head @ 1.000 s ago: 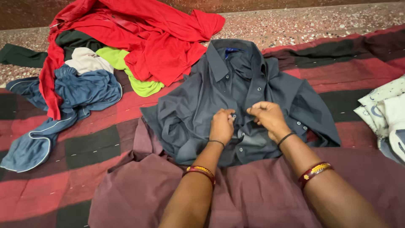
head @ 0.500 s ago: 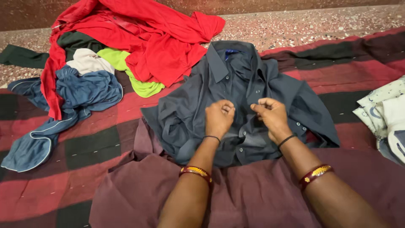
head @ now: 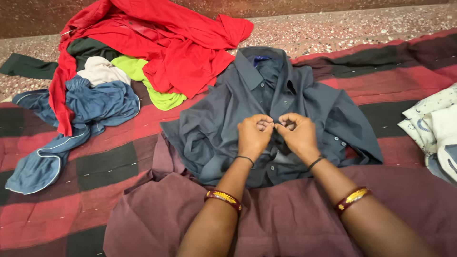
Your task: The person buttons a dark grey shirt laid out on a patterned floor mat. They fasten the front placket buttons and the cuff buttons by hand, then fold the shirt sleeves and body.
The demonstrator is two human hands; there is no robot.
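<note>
A dark grey collared shirt point(head: 223, 119) lies spread face up on a red and black checked blanket point(head: 95, 162). My left hand point(head: 253, 134) and my right hand point(head: 299, 133) meet over the shirt's button placket, fingers pinched on the two front edges near the chest. Both wrists carry a thin black band, and both forearms a maroon and gold bangle. A maroon cloth point(head: 285, 223) lies under my arms, below the shirt.
A pile of clothes sits at the upper left: a red garment point(head: 176, 43), a lime green piece point(head: 143, 76), a white piece point(head: 97, 71) and a blue garment point(head: 81, 114). White printed fabric point(head: 435, 123) lies at the right edge. Speckled stone floor point(head: 333, 28) runs behind the blanket.
Both hands have moved up the shirt front and closer together, now pinching the placket edges side by side. The shirt and the clothes pile have stayed in place.
</note>
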